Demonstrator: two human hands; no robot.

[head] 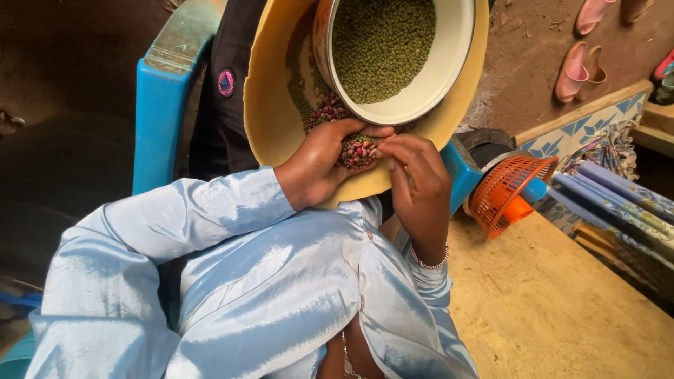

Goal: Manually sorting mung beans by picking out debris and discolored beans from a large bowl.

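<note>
The scene is seen through a single head-worn camera, aimed steeply down over the wearer's chest and pale blue sleeves. The hands and a yellow tray (270, 105) are held close in the upper middle of the frame. Only a strip of earthen floor and an orange basket (507, 189) is taken in at the right.

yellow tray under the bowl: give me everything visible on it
The yellow tray is a wide, round, shallow dish with a smooth raised rim, plastic by the look of it. It lies tilted on a blue chair. A cream enamel bowl full of small green beans sits in it and hides much of it. Loose green and reddish beans are scattered on its floor. The left hand cups a reddish heap at its near rim; the right hand touches that heap.
</note>
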